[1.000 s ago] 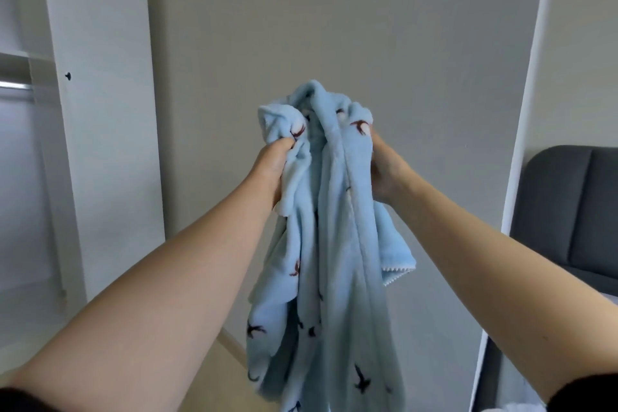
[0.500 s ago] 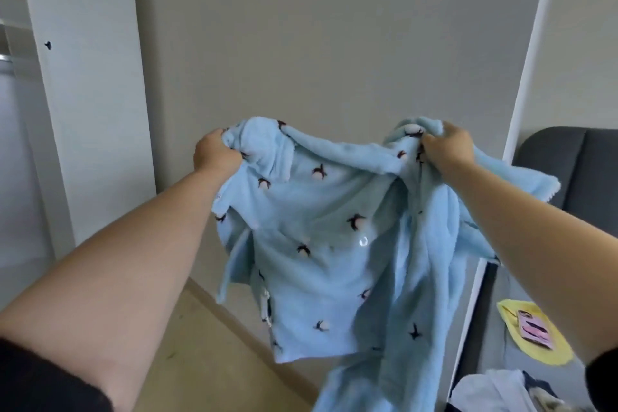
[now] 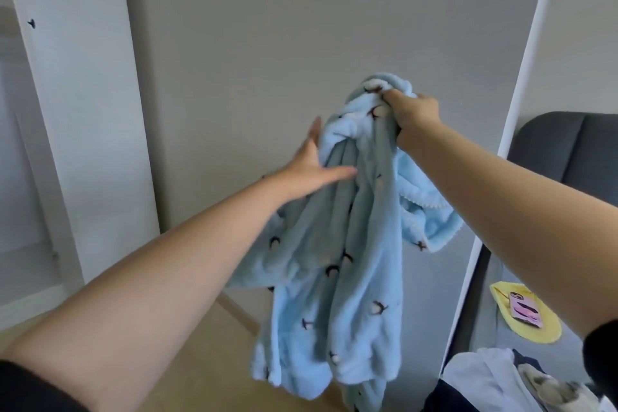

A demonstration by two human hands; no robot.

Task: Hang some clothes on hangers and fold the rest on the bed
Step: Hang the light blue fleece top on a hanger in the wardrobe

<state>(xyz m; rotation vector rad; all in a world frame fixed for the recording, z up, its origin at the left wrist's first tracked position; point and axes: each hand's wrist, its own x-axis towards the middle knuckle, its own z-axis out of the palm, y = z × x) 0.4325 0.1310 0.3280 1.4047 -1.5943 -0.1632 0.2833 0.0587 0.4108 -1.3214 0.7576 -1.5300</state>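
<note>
A light blue fleece garment (image 3: 337,264) with small dark bird prints hangs bunched in the air in front of the grey wall. My right hand (image 3: 413,112) grips its gathered top and holds it up. My left hand (image 3: 309,167) is spread, with straight fingers against the left side of the fabric just below that bunch. Most of the garment droops down toward the floor in loose folds.
A white wardrobe (image 3: 83,110) stands open at the left. At the right are a dark grey headboard (image 3: 568,150) and the bed (image 3: 485,318), with a yellow cloth (image 3: 531,328), a pink phone (image 3: 526,309) and a pile of clothes (image 3: 495,381). Wooden floor (image 3: 200,361) lies below.
Half a second ago both hands held the garment spread wide. Now my left hand has let go and the garment hangs bunched from my right hand alone.
</note>
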